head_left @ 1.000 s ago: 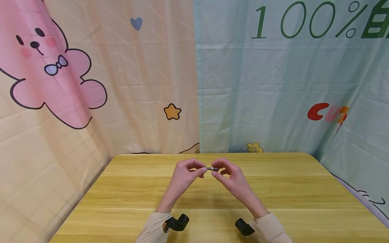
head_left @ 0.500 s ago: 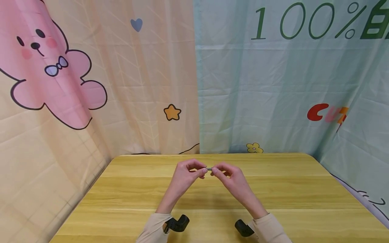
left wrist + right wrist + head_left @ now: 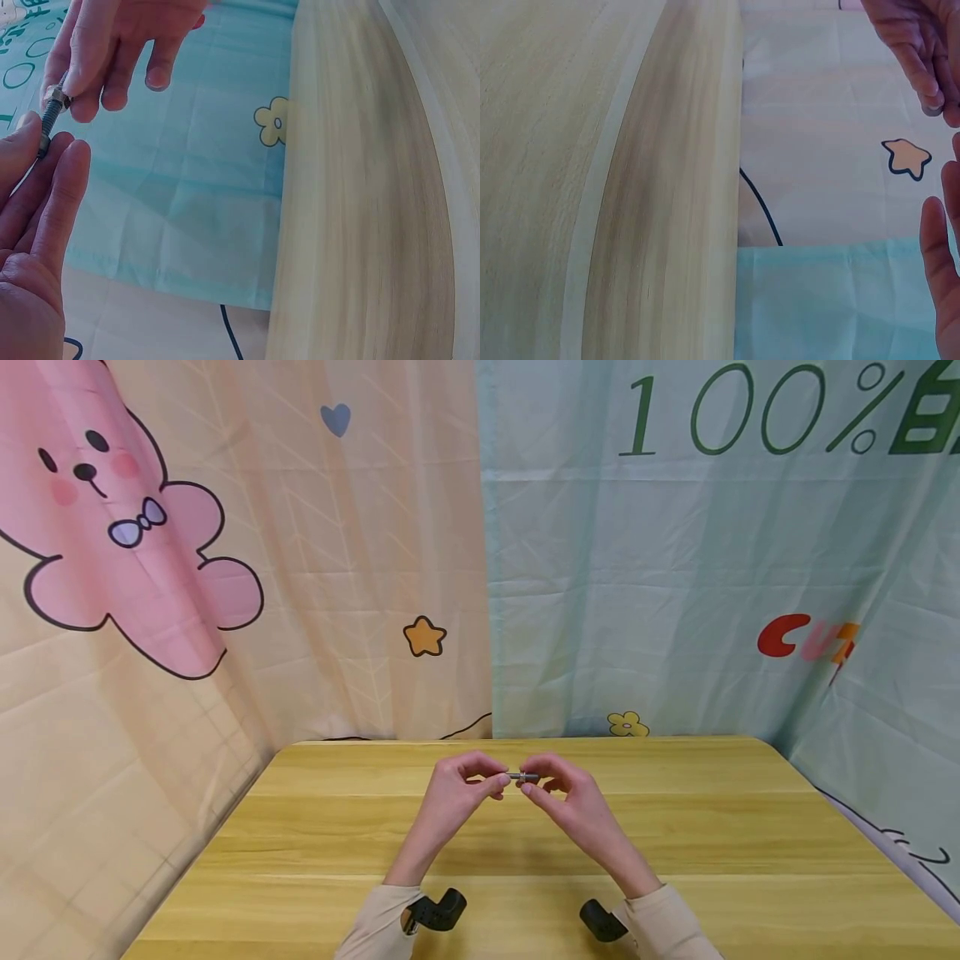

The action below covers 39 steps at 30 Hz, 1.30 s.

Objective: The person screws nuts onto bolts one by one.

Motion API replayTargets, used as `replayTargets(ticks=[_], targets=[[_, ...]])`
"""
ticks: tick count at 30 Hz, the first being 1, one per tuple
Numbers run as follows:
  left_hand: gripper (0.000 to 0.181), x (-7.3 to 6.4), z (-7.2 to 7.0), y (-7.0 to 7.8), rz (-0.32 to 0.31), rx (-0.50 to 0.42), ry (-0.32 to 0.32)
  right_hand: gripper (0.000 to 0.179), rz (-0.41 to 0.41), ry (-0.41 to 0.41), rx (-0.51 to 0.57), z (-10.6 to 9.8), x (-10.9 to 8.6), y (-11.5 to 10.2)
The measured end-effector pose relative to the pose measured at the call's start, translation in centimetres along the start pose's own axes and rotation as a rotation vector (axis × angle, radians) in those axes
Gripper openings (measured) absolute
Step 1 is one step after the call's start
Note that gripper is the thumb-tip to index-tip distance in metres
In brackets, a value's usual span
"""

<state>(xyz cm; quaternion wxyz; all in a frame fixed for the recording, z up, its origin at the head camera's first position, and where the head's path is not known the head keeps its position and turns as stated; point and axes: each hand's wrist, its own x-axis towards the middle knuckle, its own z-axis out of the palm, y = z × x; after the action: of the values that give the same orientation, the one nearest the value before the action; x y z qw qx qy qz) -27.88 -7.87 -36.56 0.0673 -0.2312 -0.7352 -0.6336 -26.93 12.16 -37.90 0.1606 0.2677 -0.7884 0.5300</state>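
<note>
A small metal bolt (image 3: 51, 118) with a threaded shank is held level above the table, between both hands. My left hand (image 3: 467, 787) pinches its head end between thumb and fingertips. On the shank sits a nut (image 3: 56, 95), towards the bolt's other end. Thumb and forefinger of my right hand (image 3: 567, 787) lie on either side of this nut, fingertips right at it, and the shank's tip shows between them. The remaining right fingers hang loosely bent in the left wrist view. In the right wrist view the hands hide the bolt.
Below the hands spreads a wooden table (image 3: 337, 843), its far edge against a printed curtain (image 3: 675, 568). Each wrist wears a black camera mount, such as the left camera mount (image 3: 442, 910), close above the tabletop near the front.
Half a second ago the right thumb and forefinger were closed together over the nut; now they are spread further, exposing nut and shank tip. The left hand keeps its pinch, nearly still.
</note>
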Motion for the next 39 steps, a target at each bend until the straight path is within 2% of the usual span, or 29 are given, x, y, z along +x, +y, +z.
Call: replayTargets(ticks=[7, 12, 20, 23, 30, 34, 39], targets=[[0.008, -0.1, 0.0, 0.0, 0.018, 0.001, 0.0, 0.013, 0.046, -0.008, -0.002, 0.0, 0.0, -0.8], [0.01, -0.2, 0.0, 0.0, 0.027, 0.008, -0.004, 0.015, 0.084, -0.009, -0.002, 0.0, -0.1, -0.1], [0.007, -0.1, 0.0, 0.0, -0.003, 0.016, -0.005, 0.028, 0.013, -0.003, 0.016, 0.2, 0.0, 0.3], [0.007, -0.1, 0.0, 0.1, -0.013, 0.018, -0.005, 0.025, -0.004, -0.009, 0.011, 0.2, -0.1, -0.1], [0.007, -0.2, 0.1, -0.1, 0.006, 0.008, -0.002, 0.017, -0.012, -0.021, 0.012, -0.3, -0.4, -3.4], [0.008, -0.2, 0.0, -0.2, 0.023, 0.002, -0.003, 0.014, -0.004, -0.022, 0.01, -0.4, -0.4, -3.7], [0.007, -0.3, 0.1, -0.3, 0.027, 0.0, -0.013, 0.009, 0.066, -0.017, 0.01, -0.2, -0.4, -3.0]])
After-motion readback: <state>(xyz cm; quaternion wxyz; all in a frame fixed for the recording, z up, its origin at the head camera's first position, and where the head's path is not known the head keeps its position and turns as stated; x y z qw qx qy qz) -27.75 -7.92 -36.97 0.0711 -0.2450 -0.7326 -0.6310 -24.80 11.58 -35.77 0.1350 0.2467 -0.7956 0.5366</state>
